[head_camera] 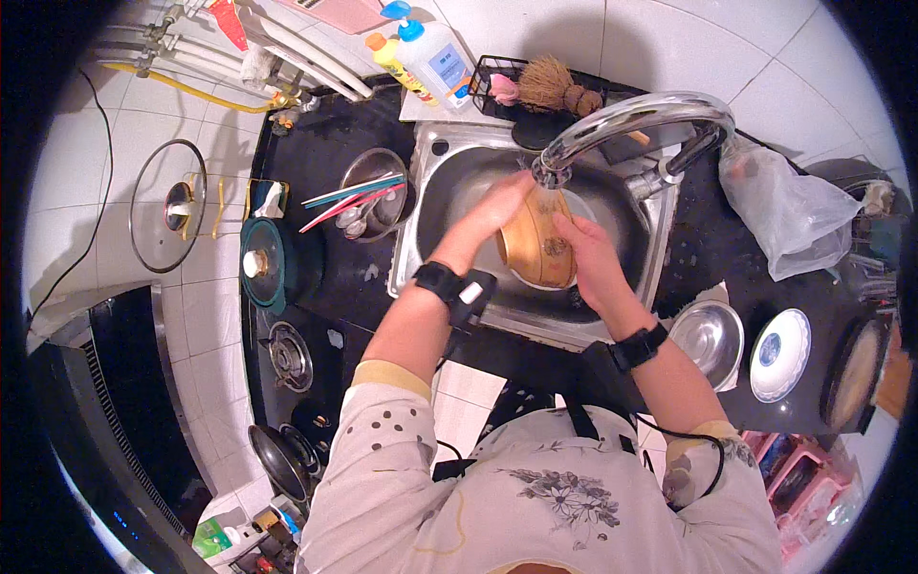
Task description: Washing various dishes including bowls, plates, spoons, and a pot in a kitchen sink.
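Under the chrome faucet point(551, 172) I hold a yellow-brown bowl point(534, 240) with a dark printed pattern, tilted on its side over the stainless steel sink point(459, 172). My left hand point(508, 201) grips its upper left side, with the fingertips partly hidden behind the faucet head. On the bowl's right side is my right hand point(589, 247), its thumb resting on the patterned surface. A pale round rim shows behind and below the bowl; what it belongs to is unclear.
Left of the sink, a metal bowl point(351, 168) holds spoons and several chopsticks point(351, 192), near a green lidded pot point(264, 262). Bottles point(434, 61) and a wire basket point(488, 68) with a bristle brush point(545, 82) stand behind. Rightward are a plastic bag point(789, 215), metal basin point(706, 344) and white plate point(789, 359).
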The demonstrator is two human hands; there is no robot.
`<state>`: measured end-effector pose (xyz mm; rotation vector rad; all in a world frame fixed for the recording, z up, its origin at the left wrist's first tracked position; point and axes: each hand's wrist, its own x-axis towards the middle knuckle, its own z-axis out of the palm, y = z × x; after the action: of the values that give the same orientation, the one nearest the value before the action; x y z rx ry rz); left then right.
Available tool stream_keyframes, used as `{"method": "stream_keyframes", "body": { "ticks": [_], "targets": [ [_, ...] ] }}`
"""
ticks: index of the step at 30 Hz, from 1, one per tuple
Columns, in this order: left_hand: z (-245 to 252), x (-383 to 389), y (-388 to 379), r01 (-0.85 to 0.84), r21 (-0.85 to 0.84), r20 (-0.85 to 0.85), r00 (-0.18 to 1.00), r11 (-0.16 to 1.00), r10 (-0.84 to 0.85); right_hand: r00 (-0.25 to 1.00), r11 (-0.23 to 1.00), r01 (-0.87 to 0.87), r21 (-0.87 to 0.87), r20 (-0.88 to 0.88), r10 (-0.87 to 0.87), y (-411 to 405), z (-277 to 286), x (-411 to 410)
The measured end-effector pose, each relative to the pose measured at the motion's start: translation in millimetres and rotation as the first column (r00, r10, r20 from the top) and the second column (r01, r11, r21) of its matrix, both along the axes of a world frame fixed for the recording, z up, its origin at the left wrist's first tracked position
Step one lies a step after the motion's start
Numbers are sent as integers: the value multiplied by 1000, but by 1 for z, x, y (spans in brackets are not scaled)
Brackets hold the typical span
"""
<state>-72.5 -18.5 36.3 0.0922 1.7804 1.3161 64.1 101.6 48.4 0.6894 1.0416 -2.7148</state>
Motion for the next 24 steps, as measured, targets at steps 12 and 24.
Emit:
{"method": "stream_keyframes", "body": {
  "ticks": [12, 24],
  "targets": [
    [-16, 91, -20, -70, -57, -926, 377, 996, -27, 905, 824, 420, -379, 116, -408, -5, -39, -18],
    [-23, 2, -33, -105, 296, 8, 994, 950, 107, 962, 905, 250, -343, -15, -271, 6, -30, 1]
  ]
}}
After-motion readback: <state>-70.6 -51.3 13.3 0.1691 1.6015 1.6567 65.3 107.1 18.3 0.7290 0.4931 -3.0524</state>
